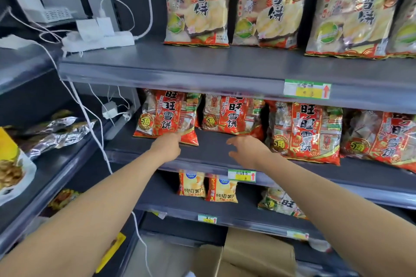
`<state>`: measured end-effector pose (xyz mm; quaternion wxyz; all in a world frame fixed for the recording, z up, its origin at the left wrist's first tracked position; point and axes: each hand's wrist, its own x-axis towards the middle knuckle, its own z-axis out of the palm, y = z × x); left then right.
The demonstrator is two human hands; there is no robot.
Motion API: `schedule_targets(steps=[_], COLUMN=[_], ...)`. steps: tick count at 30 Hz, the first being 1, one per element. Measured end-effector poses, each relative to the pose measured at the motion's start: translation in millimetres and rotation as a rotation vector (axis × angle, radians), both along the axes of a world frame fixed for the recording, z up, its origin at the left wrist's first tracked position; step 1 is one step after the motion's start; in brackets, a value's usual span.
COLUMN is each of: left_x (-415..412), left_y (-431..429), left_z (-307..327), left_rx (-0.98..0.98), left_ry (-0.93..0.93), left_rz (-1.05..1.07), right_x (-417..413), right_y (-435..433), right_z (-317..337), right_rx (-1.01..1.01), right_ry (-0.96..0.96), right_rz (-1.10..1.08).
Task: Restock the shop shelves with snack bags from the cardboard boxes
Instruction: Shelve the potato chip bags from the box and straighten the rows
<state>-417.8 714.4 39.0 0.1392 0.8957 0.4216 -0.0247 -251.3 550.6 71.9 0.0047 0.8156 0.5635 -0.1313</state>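
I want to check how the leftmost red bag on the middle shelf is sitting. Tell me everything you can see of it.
The leftmost red snack bag is a glossy plastic pack, red with gold and white print, a round yellow badge at lower left and clear panels showing pale contents. It stands upright at the left end of the middle shelf, leaning back slightly, its top hidden behind the shelf edge above. The left hand touches its bottom edge. A gap separates it from the next red bag; the right hand is off it.
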Motion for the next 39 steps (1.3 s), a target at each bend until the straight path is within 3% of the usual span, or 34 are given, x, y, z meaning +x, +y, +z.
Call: schedule_targets(steps=[8,17,30,39], left_x=[9,41,56,58], left_y=[99,157,176,173], left_z=[-48,-78,-75,-75], left_rx=[-0.163,-0.169,-0.028,-0.068], left_ry=[0.087,-0.031,0.014,0.033], left_rz=[-0.081,-0.1,-0.153,-0.146], right_x=[16,40,56,55], right_y=[84,125,152,135], right_z=[-36,-67,-73,-73], right_rx=[-0.049,-0.085,-0.083,-0.09], right_ry=[0.04,0.026,0.04,0.075], right_rz=[-0.172,-0.289,-0.354,-0.355])
